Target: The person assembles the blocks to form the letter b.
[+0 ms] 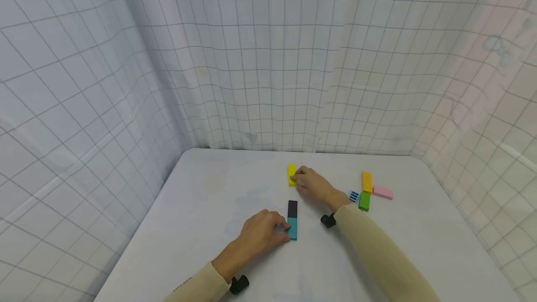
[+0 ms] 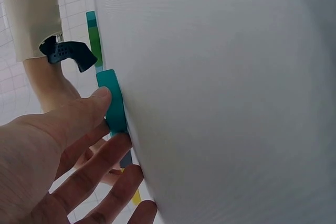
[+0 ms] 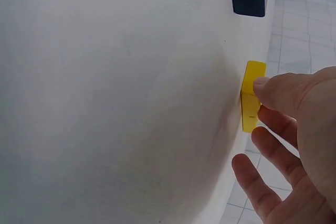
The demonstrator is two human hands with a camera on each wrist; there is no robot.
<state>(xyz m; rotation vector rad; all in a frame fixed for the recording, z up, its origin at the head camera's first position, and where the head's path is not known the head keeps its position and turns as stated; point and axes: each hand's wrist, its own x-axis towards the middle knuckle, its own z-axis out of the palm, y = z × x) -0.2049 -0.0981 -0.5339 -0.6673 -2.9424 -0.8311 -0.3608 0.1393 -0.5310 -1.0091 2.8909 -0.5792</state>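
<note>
My left hand (image 1: pixel 261 231) is at a teal block (image 1: pixel 292 229), its thumb and index finger pinching the block's left side and near end. In the left wrist view the thumb presses on the teal block (image 2: pixel 111 103), with the other fingers spread beyond it. A black block (image 1: pixel 292 209) lies end to end with the teal one, at its far end. Farther back, my right hand (image 1: pixel 312 184) pinches a yellow block (image 1: pixel 291 172) between thumb and index finger. In the right wrist view the thumb lies on the yellow block (image 3: pixel 251 114), the remaining fingers loosely bent.
To the right of my right wrist lie an orange block (image 1: pixel 367 181), a green block (image 1: pixel 364 202), a pink block (image 1: pixel 383 193) and a blue slotted piece (image 1: pixel 354 196), close together. Grid-patterned white curtains (image 1: pixel 268 83) enclose the white table (image 1: pixel 201 227) at the back and sides.
</note>
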